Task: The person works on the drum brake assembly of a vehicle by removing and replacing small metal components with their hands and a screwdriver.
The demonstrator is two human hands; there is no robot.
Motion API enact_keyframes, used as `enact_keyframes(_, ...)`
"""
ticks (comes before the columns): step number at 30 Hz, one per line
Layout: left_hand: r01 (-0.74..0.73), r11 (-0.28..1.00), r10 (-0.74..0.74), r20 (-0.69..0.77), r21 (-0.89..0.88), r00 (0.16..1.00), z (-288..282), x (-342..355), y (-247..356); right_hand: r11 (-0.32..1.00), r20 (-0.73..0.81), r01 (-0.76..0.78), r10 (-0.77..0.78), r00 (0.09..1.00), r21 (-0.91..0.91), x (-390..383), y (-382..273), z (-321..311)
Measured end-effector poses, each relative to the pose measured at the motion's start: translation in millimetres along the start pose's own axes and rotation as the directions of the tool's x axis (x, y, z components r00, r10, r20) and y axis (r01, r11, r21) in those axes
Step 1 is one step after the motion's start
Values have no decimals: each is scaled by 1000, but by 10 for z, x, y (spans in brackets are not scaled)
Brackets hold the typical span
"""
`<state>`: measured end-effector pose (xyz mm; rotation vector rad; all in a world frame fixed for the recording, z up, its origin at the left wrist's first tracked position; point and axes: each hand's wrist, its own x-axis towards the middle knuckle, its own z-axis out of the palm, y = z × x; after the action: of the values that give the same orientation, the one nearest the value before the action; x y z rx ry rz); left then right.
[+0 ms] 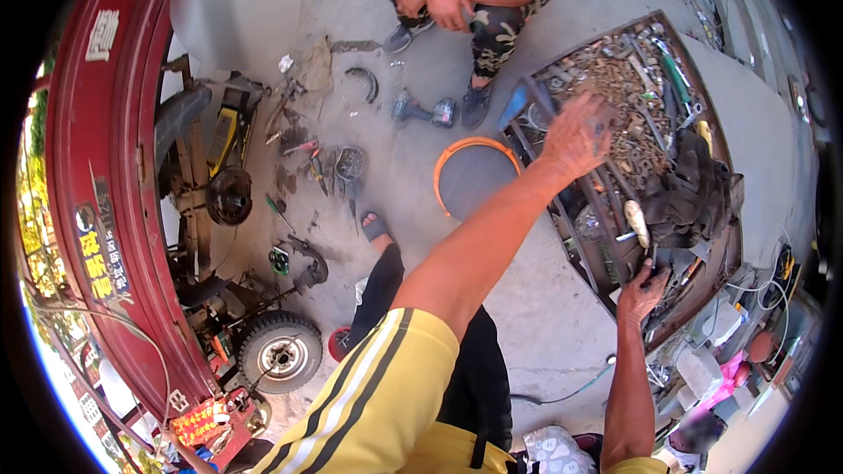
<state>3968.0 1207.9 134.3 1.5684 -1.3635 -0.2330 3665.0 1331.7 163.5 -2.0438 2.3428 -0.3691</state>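
My left hand reaches over a heap of loose bolts and small metal parts in a big metal tray. It is smeared by motion, so I cannot tell whether its fingers hold anything. By the tray's near part is my right hand, its blackened fingers spread apart near a slim metal piece; no held thing shows clearly. Just beyond it lies a pale-handled tool, beside a dark crumpled cloth. Wrenches and a green-handled tool rest at the tray's far right.
Another person squats beyond, hands together. An orange-rimmed round pan and a cordless drill are on the concrete floor. To the left stands a red vehicle, with a wheel, a brake drum and scattered tools nearby.
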Motion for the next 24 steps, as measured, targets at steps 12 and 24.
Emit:
enact_keyframes(12,353,924,-282,363,-145,888,-2190,-2983,-996,969,-209,-92,141,968,228,77,139,-160)
enact_keyframes(24,738,580,-802,396,345,446,-4322,-3831,-2926,829,533,-249,-69,843,500,-2043,-2632,838)
